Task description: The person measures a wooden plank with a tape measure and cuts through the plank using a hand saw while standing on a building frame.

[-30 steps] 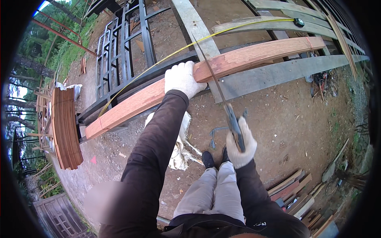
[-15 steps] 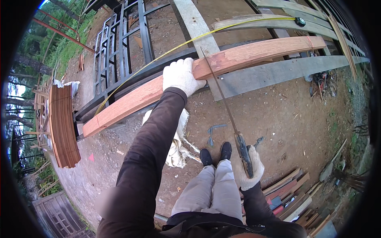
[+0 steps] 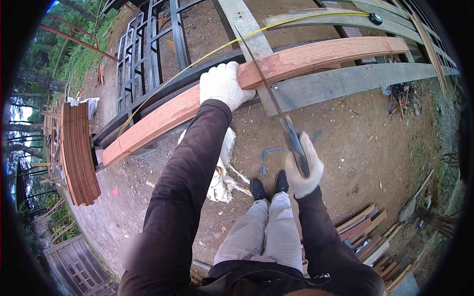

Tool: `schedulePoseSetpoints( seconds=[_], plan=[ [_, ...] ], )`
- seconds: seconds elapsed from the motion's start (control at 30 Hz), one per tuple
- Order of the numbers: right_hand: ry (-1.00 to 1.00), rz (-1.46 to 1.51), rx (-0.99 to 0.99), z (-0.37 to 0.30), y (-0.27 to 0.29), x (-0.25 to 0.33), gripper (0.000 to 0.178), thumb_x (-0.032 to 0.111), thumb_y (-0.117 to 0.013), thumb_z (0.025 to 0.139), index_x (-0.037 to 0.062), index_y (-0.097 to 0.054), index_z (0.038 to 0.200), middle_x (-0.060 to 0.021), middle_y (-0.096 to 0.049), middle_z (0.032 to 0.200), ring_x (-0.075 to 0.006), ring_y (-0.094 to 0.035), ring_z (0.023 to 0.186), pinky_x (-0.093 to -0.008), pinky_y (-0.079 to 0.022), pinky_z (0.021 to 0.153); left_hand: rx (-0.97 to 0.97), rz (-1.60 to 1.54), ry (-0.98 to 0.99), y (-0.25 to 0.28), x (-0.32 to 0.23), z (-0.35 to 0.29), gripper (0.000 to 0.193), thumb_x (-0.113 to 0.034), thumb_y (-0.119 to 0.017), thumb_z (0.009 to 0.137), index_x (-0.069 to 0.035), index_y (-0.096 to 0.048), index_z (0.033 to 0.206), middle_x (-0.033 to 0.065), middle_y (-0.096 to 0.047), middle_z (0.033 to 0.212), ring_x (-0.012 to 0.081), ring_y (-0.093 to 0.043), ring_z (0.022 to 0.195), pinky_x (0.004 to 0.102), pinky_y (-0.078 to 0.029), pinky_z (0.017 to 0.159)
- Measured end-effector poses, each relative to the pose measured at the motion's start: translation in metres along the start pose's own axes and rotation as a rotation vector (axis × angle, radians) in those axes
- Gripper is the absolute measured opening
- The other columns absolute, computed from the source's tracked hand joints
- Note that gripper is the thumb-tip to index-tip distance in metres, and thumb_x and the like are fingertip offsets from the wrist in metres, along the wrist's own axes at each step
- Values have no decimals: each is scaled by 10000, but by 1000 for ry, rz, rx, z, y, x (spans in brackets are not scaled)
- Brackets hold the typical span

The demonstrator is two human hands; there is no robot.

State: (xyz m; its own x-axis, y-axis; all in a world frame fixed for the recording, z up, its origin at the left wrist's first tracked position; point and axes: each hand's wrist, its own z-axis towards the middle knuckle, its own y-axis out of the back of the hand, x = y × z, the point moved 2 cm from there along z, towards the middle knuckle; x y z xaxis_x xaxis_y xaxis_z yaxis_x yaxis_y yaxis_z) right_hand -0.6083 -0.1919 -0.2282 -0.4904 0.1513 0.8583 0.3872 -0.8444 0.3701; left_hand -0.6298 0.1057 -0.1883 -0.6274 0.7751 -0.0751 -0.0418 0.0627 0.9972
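Note:
A long reddish wooden plank [image 3: 306,60] lies across a black metal frame and a grey board. My left hand [image 3: 222,88], in a white knit glove, is closed over the plank near its middle, the thumb toward the near edge. My right hand [image 3: 305,166], gloved too, grips the dark handle of a handsaw [image 3: 295,146]. The saw's long thin blade crosses the plank just right of my left hand, and its tip reaches past the far edge. How deep the blade sits in the wood I cannot tell.
A yellow tape measure [image 3: 375,18] is drawn out behind the plank. Black metal frames [image 3: 143,59] stand beyond. Stacked brown boards [image 3: 79,153] are at left, wood offcuts [image 3: 368,237] at lower right. A white sack [image 3: 219,182] lies on the ground near my feet.
My right hand has pushed the handsaw forward, away from my body, and the blade now reaches farther past the plank. My left hand stays on the plank.

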Motion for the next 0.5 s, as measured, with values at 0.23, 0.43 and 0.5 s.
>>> schedulePoseSetpoints(
  seconds=[0.23,0.43,0.5],
  plan=[
    [-109,-173,115,-61,30,-6,529,40,-782,853,-39,-666,1363,-161,-740,971,-326,-713,797,-397,-585,758,-39,-2,3,2,10,-1,681,-547,-873,703,-98,-715,1191,145,-742,1146,328,-716,1102,446,-549,979],
    [134,38,-17,36,-17,-23,564,3,-793,842,-48,-654,1385,-165,-747,988,-310,-724,844,-391,-584,772,-67,-43,-24,-6,-12,7,701,-537,-883,691,-99,-714,1211,140,-746,1166,332,-709,1134,448,-538,1003],
    [125,50,1,46,-23,-12,544,0,-795,838,-47,-670,1365,-159,-756,1014,-305,-727,864,-382,-581,784,-39,-32,-17,-2,-9,4,704,-535,-886,687,-100,-714,1213,136,-746,1170,334,-708,1133,447,-536,1006]
  ],
)
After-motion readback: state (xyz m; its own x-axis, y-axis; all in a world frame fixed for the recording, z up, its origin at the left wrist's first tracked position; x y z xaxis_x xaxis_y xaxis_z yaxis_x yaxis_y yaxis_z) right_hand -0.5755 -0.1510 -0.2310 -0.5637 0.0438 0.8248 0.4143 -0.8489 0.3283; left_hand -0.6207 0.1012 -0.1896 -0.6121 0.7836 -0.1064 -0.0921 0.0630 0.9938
